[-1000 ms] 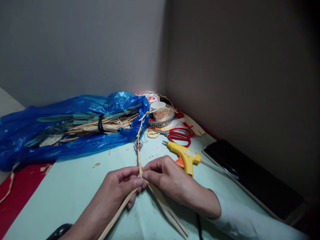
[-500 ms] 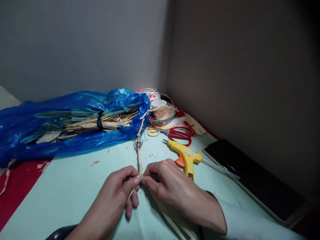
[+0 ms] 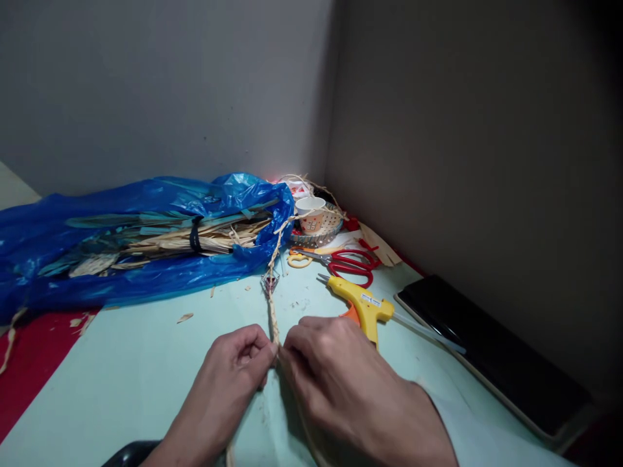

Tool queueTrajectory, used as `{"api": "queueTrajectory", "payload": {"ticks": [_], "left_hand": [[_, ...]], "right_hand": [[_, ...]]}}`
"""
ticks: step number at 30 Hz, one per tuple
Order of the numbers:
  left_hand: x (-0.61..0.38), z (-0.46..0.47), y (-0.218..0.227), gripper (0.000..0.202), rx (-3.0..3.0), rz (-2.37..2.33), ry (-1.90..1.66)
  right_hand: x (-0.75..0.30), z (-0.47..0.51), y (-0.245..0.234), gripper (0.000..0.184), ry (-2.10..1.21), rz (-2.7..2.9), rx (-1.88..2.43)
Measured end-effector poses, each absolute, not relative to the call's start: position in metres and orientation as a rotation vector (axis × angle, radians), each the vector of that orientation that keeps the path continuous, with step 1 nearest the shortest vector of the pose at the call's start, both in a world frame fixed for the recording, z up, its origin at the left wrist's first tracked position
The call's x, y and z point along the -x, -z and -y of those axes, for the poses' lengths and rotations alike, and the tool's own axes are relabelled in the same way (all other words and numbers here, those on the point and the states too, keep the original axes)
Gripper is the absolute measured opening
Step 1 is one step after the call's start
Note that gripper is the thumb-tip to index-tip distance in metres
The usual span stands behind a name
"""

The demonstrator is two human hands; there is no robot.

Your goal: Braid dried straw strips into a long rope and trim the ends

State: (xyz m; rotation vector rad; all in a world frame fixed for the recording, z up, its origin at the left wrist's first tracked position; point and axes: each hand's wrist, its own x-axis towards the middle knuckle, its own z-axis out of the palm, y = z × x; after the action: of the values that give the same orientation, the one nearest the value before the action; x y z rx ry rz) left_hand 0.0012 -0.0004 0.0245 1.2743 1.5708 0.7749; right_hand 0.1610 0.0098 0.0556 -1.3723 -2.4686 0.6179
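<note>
A thin braid of pale dried plant strips (image 3: 273, 314) runs from the back of the table down to my fingers. My left hand (image 3: 238, 363) pinches its near end from the left. My right hand (image 3: 331, 370) is closed on the strips just to the right of that point, its fingertips partly hidden behind the knuckles. Loose strands trail toward me under both hands. Farther up, a metal clip (image 3: 269, 283) grips the braid. The yellow glue gun (image 3: 367, 303) lies just beyond my right hand.
At the back left, a blue plastic bag (image 3: 146, 188) holds bundled dry strips (image 3: 219, 233). Red-handled scissors (image 3: 351, 264), a paper cup (image 3: 311, 220) and a small woven basket (image 3: 335, 227) lie behind the glue gun. A black phone-like slab (image 3: 487, 350) rests on the right.
My right hand has rolled over, knuckles up, and come slightly nearer me. My left fingers have curled in closer around the braid's end. A loose strand now shows below my left wrist.
</note>
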Motion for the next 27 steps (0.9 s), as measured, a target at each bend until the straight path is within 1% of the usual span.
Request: {"api": "queueTrajectory", "payload": {"ticks": [2, 4, 8, 11, 13, 16, 18, 20, 25, 27], "left_hand": [[-0.002, 0.001, -0.023, 0.023, -1.236, -1.56, -0.811], [-0.001, 0.002, -0.022, 0.022, -1.183, -1.517, -0.846], [0.003, 0.004, -0.019, 0.025, -1.055, -1.385, -0.843], [0.004, 0.005, -0.019, 0.028, -1.004, -1.312, -0.841], [0.004, 0.007, -0.02, 0.026, -1.047, -1.321, -0.874], [0.002, 0.009, -0.023, 0.024, -1.066, -1.355, -0.91], [0.0, 0.011, -0.023, 0.024, -1.029, -1.367, -0.93], [0.0, 0.013, -0.022, 0.023, -1.012, -1.383, -0.937], [-0.004, 0.017, -0.023, 0.022, -1.076, -1.399, -0.933], [-0.006, 0.019, -0.026, 0.02, -1.138, -1.419, -0.956]], "right_hand": [[-0.156, -0.001, -0.049, 0.008, -0.529, 2.541, 1.317], [-0.152, 0.004, -0.038, 0.014, -0.393, 2.643, 1.144], [-0.151, 0.005, -0.014, 0.017, -0.193, 2.672, 0.836], [-0.151, 0.003, -0.01, 0.021, -0.082, 2.682, 0.757], [-0.151, 0.002, -0.016, 0.021, -0.077, 2.686, 0.763], [-0.153, -0.003, -0.033, 0.026, -0.274, 2.563, 0.956], [-0.157, -0.01, -0.044, 0.029, -0.5, 2.374, 1.158], [-0.16, -0.018, -0.048, 0.026, -0.753, 2.234, 1.253], [-0.163, -0.027, -0.035, 0.025, -1.41, 2.065, 1.041], [-0.161, -0.027, -0.029, 0.024, -1.453, 2.032, 1.059]]}}
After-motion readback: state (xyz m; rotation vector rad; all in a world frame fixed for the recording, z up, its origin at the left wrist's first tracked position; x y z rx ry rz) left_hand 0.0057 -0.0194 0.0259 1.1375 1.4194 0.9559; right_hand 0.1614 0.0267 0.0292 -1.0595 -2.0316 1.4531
